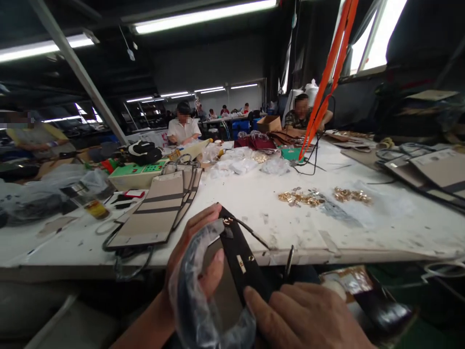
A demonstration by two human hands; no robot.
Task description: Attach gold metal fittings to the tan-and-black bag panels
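My left hand [212, 271] is closed around a black bag [236, 242], thumb on its inner side and fingers behind it. The bag tilts over the table's front edge. A loop handle wrapped in clear plastic [192, 291] hangs on the near side. On the bag's black face are a small gold plate [241, 263] and gold-coloured fittings. My right hand [308, 315] lies against the lower part of the bag, index fingertip touching it, other fingers curled. Just above the knuckles a thin metal rod [289, 261] sticks up; its lower end is hidden.
Gold metal pieces [300, 198] lie in piles on the white table [247, 198]. Stacked bag panels [156, 208] are at left, beside a green machine [138, 173]. An orange strap [327, 72] hangs at right. Several people sit farther back.
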